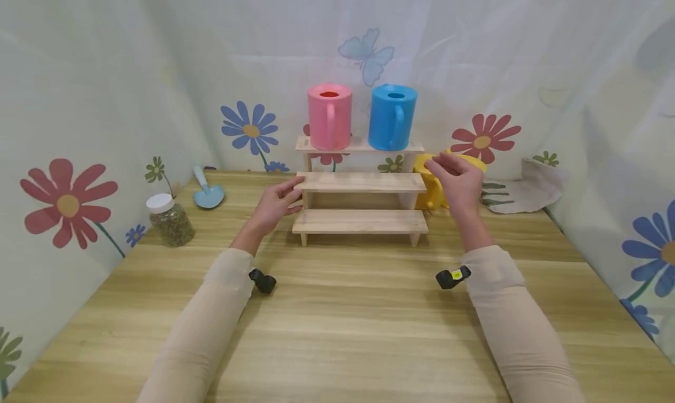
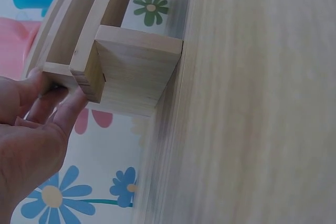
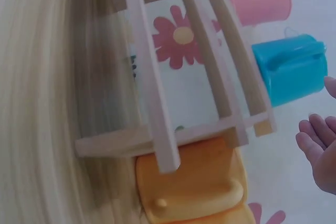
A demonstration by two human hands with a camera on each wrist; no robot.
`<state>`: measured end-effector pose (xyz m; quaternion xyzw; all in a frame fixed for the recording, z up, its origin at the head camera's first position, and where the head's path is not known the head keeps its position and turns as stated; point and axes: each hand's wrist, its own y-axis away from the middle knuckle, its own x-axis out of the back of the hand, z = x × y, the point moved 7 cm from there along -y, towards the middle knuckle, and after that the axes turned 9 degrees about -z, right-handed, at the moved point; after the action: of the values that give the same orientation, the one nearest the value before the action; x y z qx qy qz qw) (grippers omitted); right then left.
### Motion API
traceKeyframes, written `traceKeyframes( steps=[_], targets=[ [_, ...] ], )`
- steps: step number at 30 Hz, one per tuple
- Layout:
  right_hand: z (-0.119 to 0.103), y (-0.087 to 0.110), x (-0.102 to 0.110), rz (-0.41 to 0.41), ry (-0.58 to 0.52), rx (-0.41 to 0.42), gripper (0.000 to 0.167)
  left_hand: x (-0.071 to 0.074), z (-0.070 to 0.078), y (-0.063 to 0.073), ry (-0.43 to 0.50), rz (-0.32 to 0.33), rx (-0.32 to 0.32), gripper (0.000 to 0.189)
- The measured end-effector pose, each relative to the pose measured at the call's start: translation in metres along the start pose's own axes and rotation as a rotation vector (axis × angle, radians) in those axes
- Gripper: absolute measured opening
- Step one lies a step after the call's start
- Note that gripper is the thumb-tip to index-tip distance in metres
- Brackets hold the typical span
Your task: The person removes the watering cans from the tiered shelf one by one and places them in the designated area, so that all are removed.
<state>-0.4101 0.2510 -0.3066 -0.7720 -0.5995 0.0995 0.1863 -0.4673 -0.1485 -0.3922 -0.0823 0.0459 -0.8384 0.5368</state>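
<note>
A three-step wooden shelf (image 1: pixel 364 181) stands on the table. On its top step are a pink mug-like cup (image 1: pixel 321 119) and a blue one (image 1: pixel 387 119), both with handles facing me. My left hand (image 1: pixel 273 207) grips the left end of the middle step; the left wrist view shows its thumb and fingers (image 2: pixel 67 111) around that end. To the right of the shelf my right hand (image 1: pixel 461 183) is raised with loosely bent fingers, holding nothing. Behind it, partly hidden, sit yellow cup-like containers (image 3: pixel 191 182) with a handle, beside the shelf's right side.
At the left stand a jar (image 1: pixel 173 224) with a white lid and greenish contents, and a small blue trowel (image 1: pixel 208 195). Beyond the right hand lies a pale work glove (image 1: pixel 529 189). Flower-printed curtains (image 1: pixel 253 69) enclose the table (image 1: pixel 358 321) at back and sides.
</note>
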Motion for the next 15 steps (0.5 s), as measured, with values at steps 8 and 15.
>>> traceKeyframes(
  steps=[8,15],
  targets=[
    [-0.024,-0.009,-0.029,-0.06,0.018,0.042,0.049,-0.001,0.002,0.002,0.001,-0.023,0.0,0.046],
    [-0.047,-0.037,-0.06,-0.073,0.056,0.044,0.057,-0.002,0.003,0.0,0.005,-0.032,-0.011,0.046]
  ],
)
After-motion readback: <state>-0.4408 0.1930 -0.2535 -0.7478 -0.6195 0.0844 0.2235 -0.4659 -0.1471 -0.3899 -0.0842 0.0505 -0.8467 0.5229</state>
